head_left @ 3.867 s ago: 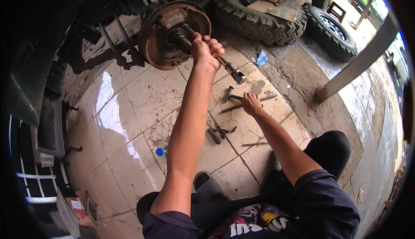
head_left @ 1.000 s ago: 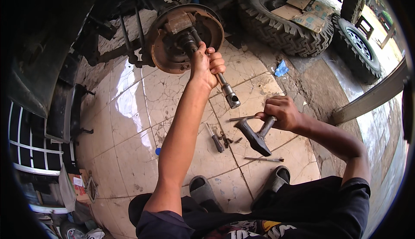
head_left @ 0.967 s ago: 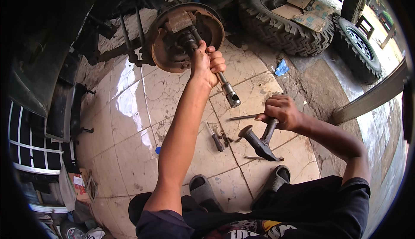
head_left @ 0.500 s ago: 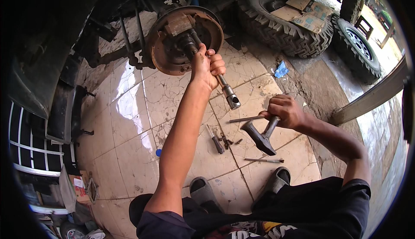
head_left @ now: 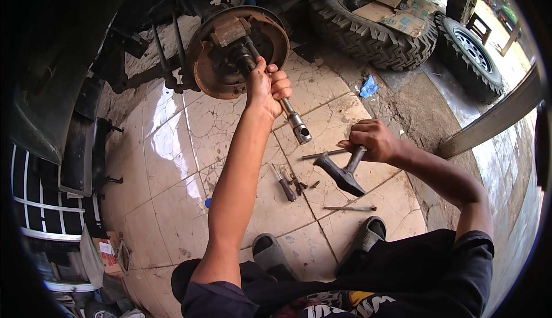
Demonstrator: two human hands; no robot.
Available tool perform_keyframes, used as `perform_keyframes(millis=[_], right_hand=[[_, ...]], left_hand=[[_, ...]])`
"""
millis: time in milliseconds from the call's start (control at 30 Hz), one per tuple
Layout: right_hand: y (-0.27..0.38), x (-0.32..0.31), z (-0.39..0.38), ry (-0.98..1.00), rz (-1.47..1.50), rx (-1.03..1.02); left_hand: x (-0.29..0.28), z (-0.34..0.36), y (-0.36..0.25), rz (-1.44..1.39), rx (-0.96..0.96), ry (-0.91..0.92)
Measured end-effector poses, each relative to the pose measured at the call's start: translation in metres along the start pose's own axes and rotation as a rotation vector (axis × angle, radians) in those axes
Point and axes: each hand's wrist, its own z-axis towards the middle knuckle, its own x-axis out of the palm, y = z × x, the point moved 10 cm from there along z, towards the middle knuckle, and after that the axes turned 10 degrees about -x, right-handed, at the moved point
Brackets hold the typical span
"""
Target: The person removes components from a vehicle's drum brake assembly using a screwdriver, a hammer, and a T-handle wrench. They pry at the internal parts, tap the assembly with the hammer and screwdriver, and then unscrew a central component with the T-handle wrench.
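Observation:
My left hand (head_left: 267, 88) is closed around a steel bar (head_left: 295, 123) with a thick, shiny round end that has a hole through it. The bar's far end reaches the hub (head_left: 241, 59) of a rusty brake backing plate (head_left: 207, 76); how they meet is partly hidden by the hand. My right hand (head_left: 374, 140) grips the short handle of a dark hammer (head_left: 340, 174), its head hanging below and to the right of the bar's holed end. Behind the hammer shows a thin metal rod (head_left: 322, 154); I cannot tell whether it lies on the floor or touches the hand.
On the cracked tile floor (head_left: 167, 203) lie a screwdriver (head_left: 286, 188), several small dark parts (head_left: 299, 184) and a thin brush-like tool (head_left: 351, 208). A large tyre (head_left: 379, 45) with cardboard (head_left: 402, 13) on it and a second wheel (head_left: 468, 53) are at the far right. Blue scrap (head_left: 369, 87) lies nearby.
The view has shifted slightly, so the surroundings sit a little differently. My right hand and the hammer have risen slightly in the picture. My left hand keeps its grip on the bar.

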Motion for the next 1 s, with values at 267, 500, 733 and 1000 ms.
perform_keyframes(millis=[267,500,733,1000], right_hand=[[-0.024,0.019,-0.021,-0.071,0.036,0.26],[-0.082,0.121,-0.165,0.509,-0.075,0.484],[-0.078,0.195,-0.216,0.699,-0.045,0.424],[-0.076,0.202,-0.194,0.694,0.004,0.313]], left_hand=[[-0.004,0.001,0.0,-0.043,0.009,-0.001],[0.003,0.006,-0.005,-0.006,-0.015,0.033],[0.001,0.003,0.0,-0.006,0.014,0.002],[-0.002,0.0,-0.002,0.004,-0.029,-0.01]])
